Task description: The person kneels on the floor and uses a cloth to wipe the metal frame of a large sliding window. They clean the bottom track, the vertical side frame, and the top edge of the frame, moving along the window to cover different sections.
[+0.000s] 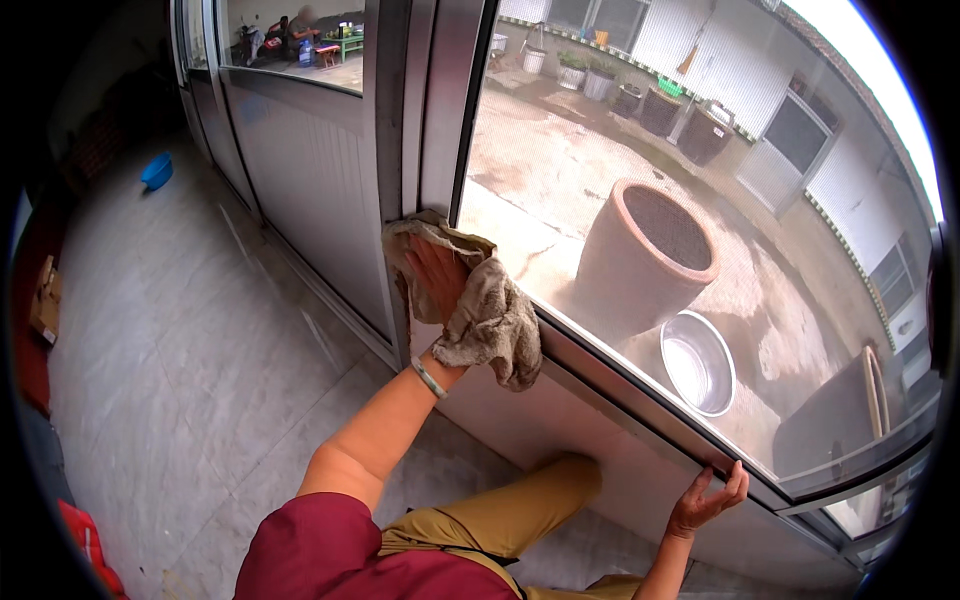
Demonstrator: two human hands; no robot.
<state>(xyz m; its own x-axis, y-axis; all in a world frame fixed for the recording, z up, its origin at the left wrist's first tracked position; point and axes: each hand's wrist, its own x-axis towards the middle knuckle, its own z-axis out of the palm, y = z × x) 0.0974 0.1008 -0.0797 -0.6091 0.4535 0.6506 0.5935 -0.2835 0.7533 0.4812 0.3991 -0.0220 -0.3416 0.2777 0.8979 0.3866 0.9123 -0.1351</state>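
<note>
My left hand (438,278) presses a grey-beige cleaning cloth (497,322) against the upright metal post (434,120) of the glazed door frame. Loose folds of the cloth hang past the hand on its right and cover part of its fingers. A pale bangle circles that wrist. At the lower right, my right hand (706,503) rests its fingertips on the metal rail (625,395) under the glass pane, with the fingers apart and no object in them.
Through the pane show a large clay pot (640,255), a shiny metal basin (698,362) and several planters. A blue basin (157,171) stands on the grey tiled floor (200,380) at the far left. Cardboard (46,300) lies by the left edge. Another person (302,30) sits beyond the far window.
</note>
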